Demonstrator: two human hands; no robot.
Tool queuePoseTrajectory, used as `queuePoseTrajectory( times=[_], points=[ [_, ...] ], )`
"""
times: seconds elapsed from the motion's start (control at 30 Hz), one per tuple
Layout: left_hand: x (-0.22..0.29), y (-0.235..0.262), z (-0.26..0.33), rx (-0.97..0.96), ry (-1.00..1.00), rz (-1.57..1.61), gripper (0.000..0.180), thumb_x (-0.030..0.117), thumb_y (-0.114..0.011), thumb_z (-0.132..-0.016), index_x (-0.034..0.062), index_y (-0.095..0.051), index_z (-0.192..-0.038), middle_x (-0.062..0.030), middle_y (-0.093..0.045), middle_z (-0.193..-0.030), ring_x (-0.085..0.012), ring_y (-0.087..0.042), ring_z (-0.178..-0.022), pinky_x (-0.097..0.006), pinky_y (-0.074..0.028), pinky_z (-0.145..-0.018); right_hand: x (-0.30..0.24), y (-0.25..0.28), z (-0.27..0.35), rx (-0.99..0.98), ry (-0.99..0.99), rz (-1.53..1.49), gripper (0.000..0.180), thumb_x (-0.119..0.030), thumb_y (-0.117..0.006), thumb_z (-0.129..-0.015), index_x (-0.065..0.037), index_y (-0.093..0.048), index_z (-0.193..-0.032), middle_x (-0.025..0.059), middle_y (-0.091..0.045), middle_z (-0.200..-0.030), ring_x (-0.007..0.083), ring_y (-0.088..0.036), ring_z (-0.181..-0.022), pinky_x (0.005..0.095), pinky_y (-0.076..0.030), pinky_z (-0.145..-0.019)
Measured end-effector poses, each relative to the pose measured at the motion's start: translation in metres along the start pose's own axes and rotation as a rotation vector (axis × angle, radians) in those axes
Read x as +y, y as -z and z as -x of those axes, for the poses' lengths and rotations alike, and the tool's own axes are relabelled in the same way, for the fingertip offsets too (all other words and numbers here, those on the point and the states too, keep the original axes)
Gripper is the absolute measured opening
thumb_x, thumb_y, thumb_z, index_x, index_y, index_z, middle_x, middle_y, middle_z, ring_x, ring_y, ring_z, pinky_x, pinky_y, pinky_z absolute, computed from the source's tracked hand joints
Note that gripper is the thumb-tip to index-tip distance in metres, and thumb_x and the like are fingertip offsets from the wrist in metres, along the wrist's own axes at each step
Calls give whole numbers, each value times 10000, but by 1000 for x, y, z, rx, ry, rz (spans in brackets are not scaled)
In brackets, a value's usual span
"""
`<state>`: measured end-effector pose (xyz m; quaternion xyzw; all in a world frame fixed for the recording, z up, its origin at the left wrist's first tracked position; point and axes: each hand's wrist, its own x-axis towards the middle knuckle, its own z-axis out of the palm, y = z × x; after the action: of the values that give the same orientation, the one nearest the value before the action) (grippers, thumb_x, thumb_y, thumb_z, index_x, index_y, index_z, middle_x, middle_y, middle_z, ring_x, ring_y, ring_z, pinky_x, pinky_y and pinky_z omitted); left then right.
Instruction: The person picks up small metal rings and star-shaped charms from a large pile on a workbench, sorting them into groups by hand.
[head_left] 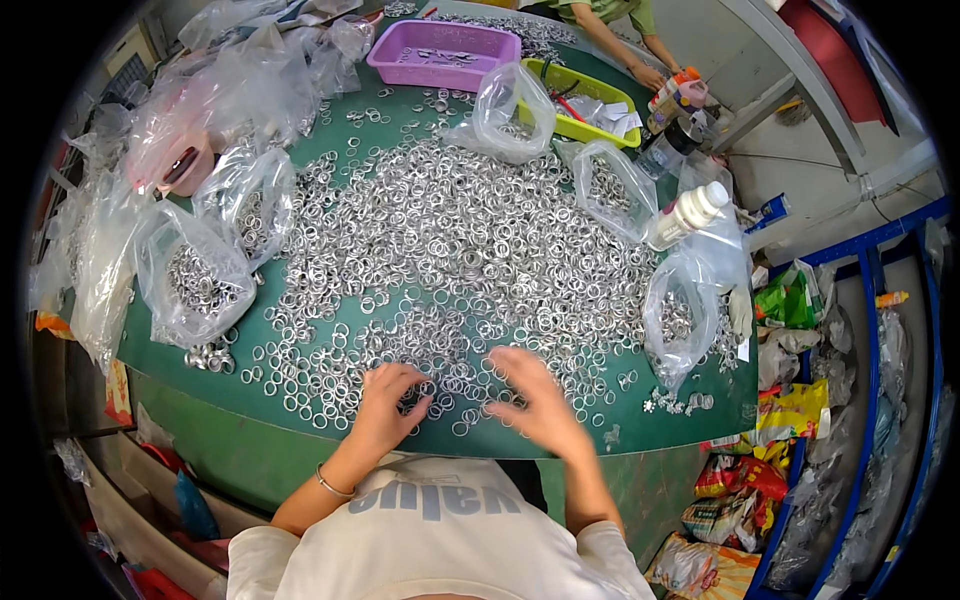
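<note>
A broad heap of silver metal rings point(450, 215) covers the green table point(225, 375), thinning into loose rings at the near edge. My left hand point(385, 400) is at the front of the heap, its fingers curled toward the thumb with a small metal ring at the tips. To its right, my right hand point(540, 402) is slightly blurred above the scattered rings. Its thumb and fingers are spread apart, and nothing shows between them. Some rings lie on the table between my hands.
Clear plastic bags of rings point(190, 285) stand left; another bag point(680, 325) stands right, near a white bottle point(690, 215). Behind the heap are a purple basin point(440, 70) and a green tray point(590, 110). Another person's hand point(648, 77) is at the far right. A blue rack point(875, 330) stands right.
</note>
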<state>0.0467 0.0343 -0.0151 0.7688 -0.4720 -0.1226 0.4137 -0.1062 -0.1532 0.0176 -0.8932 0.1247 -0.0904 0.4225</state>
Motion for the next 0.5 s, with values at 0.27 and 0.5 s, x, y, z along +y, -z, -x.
queuePoseTrajectory(
  times=[0.27,0.5],
  points=[
    [-5,18,5,19,659,1190,277,26,-570,-820,-16,-559,-1093,-69,-617,-959,-158,-590,-802,-253,-472,-706,2,-52,-10,54,72,450,272,-103,-682,-688,-80,-619,-951,94,-475,-1174,330,-381,-1200,575,-248,-965],
    [-3,23,19,151,694,1451,212,17,-512,-863,-4,-560,-1069,-30,-577,-838,-107,-518,-696,-207,-416,-630,10,-35,-5,415,-65,351,150,-14,-620,-729,-46,-612,-876,84,-553,-1012,277,-500,-1002,414,-334,-886]
  ],
)
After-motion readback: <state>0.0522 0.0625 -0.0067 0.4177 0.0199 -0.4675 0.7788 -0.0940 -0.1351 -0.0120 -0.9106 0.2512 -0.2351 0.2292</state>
